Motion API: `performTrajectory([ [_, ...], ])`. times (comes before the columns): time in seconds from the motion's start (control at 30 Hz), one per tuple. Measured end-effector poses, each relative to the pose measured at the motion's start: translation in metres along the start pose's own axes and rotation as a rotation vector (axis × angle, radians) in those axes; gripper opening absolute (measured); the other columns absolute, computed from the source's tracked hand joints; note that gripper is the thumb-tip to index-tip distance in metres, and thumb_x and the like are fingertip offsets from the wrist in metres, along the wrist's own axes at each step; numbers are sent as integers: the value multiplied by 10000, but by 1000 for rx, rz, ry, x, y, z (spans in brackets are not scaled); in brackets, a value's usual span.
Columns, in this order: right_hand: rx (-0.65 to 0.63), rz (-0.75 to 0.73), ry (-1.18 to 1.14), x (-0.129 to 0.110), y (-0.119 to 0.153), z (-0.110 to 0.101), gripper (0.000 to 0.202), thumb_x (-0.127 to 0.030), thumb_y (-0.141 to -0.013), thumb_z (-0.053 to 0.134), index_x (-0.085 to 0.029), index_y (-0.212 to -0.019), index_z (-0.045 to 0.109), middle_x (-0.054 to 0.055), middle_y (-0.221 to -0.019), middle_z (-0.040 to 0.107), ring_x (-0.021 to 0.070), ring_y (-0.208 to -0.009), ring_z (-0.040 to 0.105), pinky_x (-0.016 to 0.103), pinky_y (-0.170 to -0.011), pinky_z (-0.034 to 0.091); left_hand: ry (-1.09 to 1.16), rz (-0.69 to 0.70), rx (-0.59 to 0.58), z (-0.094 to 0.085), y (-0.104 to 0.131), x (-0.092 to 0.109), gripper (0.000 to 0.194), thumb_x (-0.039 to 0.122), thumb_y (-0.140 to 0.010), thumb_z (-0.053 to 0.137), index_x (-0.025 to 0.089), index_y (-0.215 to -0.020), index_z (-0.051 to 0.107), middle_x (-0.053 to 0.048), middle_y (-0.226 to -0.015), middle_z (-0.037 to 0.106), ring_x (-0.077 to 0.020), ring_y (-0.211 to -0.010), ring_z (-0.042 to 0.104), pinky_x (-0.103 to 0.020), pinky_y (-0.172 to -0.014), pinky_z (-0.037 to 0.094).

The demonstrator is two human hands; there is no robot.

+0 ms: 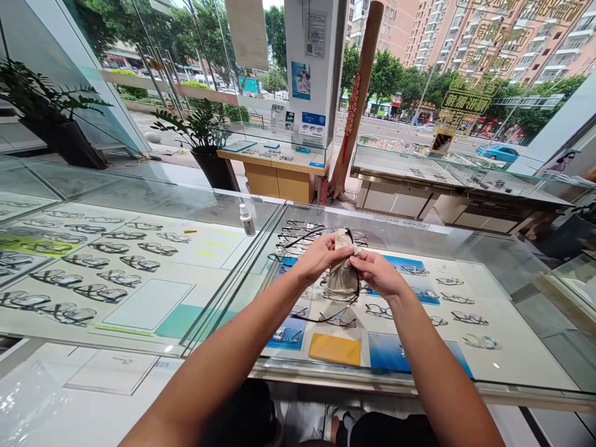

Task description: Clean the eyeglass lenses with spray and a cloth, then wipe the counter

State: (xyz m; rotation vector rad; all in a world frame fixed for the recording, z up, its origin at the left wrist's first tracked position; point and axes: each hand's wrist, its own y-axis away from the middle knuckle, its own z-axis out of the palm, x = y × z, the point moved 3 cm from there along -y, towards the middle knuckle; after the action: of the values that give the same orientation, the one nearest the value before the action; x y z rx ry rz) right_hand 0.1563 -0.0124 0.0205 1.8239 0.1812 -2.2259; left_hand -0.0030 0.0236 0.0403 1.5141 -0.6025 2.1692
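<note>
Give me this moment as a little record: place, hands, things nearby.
Place: glass display counter holding rows of displayed glasses
Left fingers: pinching beige cloth
Right fingers: gripping the cloth's right side
Between hands: dark-framed glasses, partly covered by the cloth
Left of hands: upright white bottle
Nearer the person: yellow rectangular piece
Beyond: potted plants, street

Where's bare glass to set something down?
Apparently on the showcase tops, right of the right forearm and left of the spray bottle, above displayed frames. It's crowded where left hand and right hand hold cloth and eyeglasses.
</note>
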Motion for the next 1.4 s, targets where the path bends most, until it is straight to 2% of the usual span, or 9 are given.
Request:
performTrajectory([
  [0.3, -24, -12, -34, 1, -1, 8, 568, -573, -609, 1013, -157, -824, 690, -21, -712, 579, 81, -578, 349, 265, -574, 239, -128, 133, 139, -1, -2, -1, 537, 629, -788, 847, 153, -801, 599, 16, -720, 593, -98, -636, 477, -228, -604, 354],
  [0.5, 22, -52, -125, 4, -5, 3, 548, -534, -584, 1042, -171, -766, 674, 2, -774, 621, 94, -609, 429, 245, -558, 283, -30, 145, 77, -7, -5, 3, 485, 587, -800, 856, 145, -892, 680, -11, -797, 658, -126, -705, 571, -242, -686, 454],
  [0.6, 11, -47, -182, 7, -6, 1, 545, -527, -577, 1051, -178, -760, 675, 20, -815, 649, 114, -654, 507, 239, -584, 350, 14, 71, -45, -11, -4, 8, 469, 507, -758, 913, 138, -973, 719, -34, -853, 700, -135, -732, 623, -256, -725, 497],
  [0.7, -25, -47, -206, 8, -5, 3, 523, -518, -608, 1041, -177, -760, 675, 16, -788, 635, 106, -623, 489, 241, -586, 369, -1, 0, -132, -15, -1, 12, 494, 426, -675, 976, 126, -987, 738, -68, -903, 732, -164, -787, 671, -283, -771, 533],
  [0.87, -60, -36, -246, 12, -5, 8, 500, -488, -616, 1039, -169, -774, 688, 12, -749, 619, 107, -597, 467, 248, -569, 361, -88, 36, -41, -17, -3, 7, 498, 412, -647, 984, 124, -961, 728, -58, -868, 724, -154, -735, 643, -260, -704, 510],
  [1.03, -27, -28, -249, 17, -10, 10, 501, -499, -608, 1045, -156, -804, 737, 28, -782, 652, 105, -610, 477, 241, -580, 367, -153, 144, 69, -12, -6, 4, 482, 564, -761, 890, 136, -845, 685, -2, -738, 649, -118, -641, 558, -225, -621, 429],
  [1.17, -25, -38, -281, 15, -12, 11, 497, -488, -604, 1045, -155, -773, 717, 21, -767, 641, 94, -582, 445, 242, -564, 357, -159, 93, 9, -16, -5, 7, 523, 658, -855, 773, 143, -857, 681, -26, -727, 671, -134, -611, 569, -239, -589, 436],
  [1.3, -53, -64, -278, 12, -11, 10, 488, -498, -641, 1023, -164, -779, 695, -21, -673, 556, 89, -557, 389, 230, -541, 330, -99, 36, -110, -19, -5, 10, 503, 521, -754, 915, 136, -991, 696, -54, -855, 716, -155, -721, 647, -258, -694, 514],
  [1.4, -82, -61, -268, 14, -12, 11, 489, -519, -660, 1008, -168, -788, 693, -32, -640, 513, 95, -550, 374, 231, -527, 314, -104, 41, -65, -19, -6, 7, 525, 484, -684, 962, 134, -971, 698, -46, -846, 714, -152, -719, 645, -255, -695, 509],
])
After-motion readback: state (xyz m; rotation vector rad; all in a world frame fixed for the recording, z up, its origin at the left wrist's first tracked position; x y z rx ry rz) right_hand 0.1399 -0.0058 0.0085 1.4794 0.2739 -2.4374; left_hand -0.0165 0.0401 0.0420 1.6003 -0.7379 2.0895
